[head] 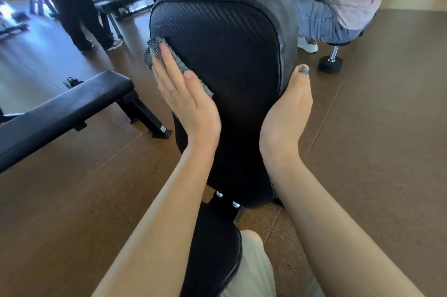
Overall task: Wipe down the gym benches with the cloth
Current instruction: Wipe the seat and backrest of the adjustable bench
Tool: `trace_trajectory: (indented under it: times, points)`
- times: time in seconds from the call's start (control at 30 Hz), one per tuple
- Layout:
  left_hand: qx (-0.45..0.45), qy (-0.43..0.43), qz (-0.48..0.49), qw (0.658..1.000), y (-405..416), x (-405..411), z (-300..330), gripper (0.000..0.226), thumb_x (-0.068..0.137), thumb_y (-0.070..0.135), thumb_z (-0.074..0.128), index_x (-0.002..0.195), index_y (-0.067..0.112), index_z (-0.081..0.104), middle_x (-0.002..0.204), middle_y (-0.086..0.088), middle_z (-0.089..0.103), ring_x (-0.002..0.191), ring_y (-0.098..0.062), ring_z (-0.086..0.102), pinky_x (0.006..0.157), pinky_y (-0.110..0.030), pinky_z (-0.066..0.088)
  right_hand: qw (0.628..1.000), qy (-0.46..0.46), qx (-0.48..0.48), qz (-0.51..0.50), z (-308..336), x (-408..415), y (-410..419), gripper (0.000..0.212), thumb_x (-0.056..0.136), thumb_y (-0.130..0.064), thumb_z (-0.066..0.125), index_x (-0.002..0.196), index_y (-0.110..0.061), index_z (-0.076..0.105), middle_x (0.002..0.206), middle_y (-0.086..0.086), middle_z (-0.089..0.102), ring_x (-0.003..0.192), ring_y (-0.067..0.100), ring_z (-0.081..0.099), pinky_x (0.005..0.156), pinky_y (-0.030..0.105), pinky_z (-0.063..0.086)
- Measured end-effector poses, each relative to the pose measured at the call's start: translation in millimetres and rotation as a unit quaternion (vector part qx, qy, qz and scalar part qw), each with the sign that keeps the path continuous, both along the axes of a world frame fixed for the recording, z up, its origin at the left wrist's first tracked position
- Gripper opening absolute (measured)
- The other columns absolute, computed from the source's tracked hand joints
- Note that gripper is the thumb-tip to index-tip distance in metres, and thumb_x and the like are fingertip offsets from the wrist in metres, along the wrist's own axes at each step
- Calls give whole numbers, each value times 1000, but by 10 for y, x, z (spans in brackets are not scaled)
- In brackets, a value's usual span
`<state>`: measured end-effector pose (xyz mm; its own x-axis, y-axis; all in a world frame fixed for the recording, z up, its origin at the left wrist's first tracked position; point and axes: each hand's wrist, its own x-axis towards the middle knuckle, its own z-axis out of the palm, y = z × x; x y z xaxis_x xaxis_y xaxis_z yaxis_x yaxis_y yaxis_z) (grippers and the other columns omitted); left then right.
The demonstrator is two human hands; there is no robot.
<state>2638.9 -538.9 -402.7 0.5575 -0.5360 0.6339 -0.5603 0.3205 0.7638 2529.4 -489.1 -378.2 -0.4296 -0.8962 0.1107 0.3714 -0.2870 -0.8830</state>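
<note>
At about nine o'clock a flat black counter (pixel 65 105) is standing on the brown gym floor (pixel 387 127), well apart from my work. Behind it, near eleven o'clock, a person's dark trouser legs (pixel 79 6) are standing by a rack.

My left hand (pixel 183 96) is lying flat with straight fingers, pressing a grey checked cloth (pixel 154 52) against the left edge of the upright backrest pad (pixel 225 67) of the counter I am sitting at. The cloth is sticking out past my fingertips towards eleven o'clock and along the pad's edge under my thumb. A thin ring (pixel 172 90) is showing on one finger.

The backrest is filling the middle, tilted up away from me, and its seat pad (pixel 212 248) is lying at six o'clock between my forearms.

My right hand (pixel 287 108) is cupping the pad's right edge, thumb up along the side; its other fingers are hidden behind the pad.

At one o'clock a person in a pale shirt and jeans (pixel 338 6) is sitting, with a dumbbell (pixel 330 62) just beside their shoes.
</note>
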Motion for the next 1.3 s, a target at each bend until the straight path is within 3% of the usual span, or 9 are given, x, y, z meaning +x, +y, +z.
trace_trajectory:
  times: [0.13,0.27,0.43,0.6,0.7,0.83,1.07,1.2,1.3]
  points:
    - [-41,-192,-82,977,313,-300,43,57,108,26,28,163,12,22,171,-20,14,160,-38,5,129,-57,0,999,29,-15,-23,19,-60,-15,40,105,-42,31,84,-19,56,85,-4,58,80,6,53,83,35,46]
    - [-124,-506,-112,846,352,-317,374,42,106,24,42,146,16,50,158,-18,43,149,-42,23,127,-59,8,998,57,-19,-24,26,-135,12,37,110,-21,33,77,-19,51,70,-10,53,65,3,45,64,23,42]
    - [-174,-645,-120,735,173,-172,734,31,103,21,45,114,11,72,134,-11,67,139,-35,43,125,-57,20,999,35,-24,-11,36,-135,26,33,109,-13,35,83,-16,54,67,-17,53,62,-2,45,61,15,41]
    - [-234,-678,-139,682,75,-86,869,36,104,23,42,124,15,71,134,-8,67,136,-32,49,121,-57,28,999,14,-42,3,14,-112,15,31,108,-16,35,83,-17,54,75,-9,51,72,5,45,72,28,40]
    - [-210,-558,-71,800,-93,81,809,37,107,29,34,140,25,50,147,-5,52,140,-27,42,121,-54,28,999,35,-17,14,4,-100,20,39,110,-30,31,86,-10,54,86,9,53,80,21,50,79,29,42]
    - [-113,-198,-22,973,-188,278,605,44,110,16,31,149,10,49,155,-19,47,149,-35,37,123,-55,26,999,31,25,8,39,-73,56,40,111,-34,28,91,-24,60,93,-12,63,85,-5,57,84,19,45]
    - [-45,-189,-71,978,346,-330,-161,53,112,28,22,163,13,19,170,-23,17,159,-41,8,128,-61,5,999,18,19,-19,63,-32,55,35,103,-40,31,81,-27,55,86,-7,59,83,7,52,93,42,47]
    - [-85,-319,-79,941,135,-41,140,50,112,31,22,159,13,25,166,-27,25,156,-47,15,127,-62,8,999,20,5,-27,42,-33,40,34,107,-33,30,82,-27,53,87,-7,56,87,7,49,90,38,44]
    - [-143,-246,-54,957,-168,143,525,49,108,15,32,154,3,41,160,-27,37,152,-45,28,125,-62,18,999,27,9,-29,21,-38,22,35,110,-31,29,90,-20,56,93,-4,57,89,6,51,89,32,44]
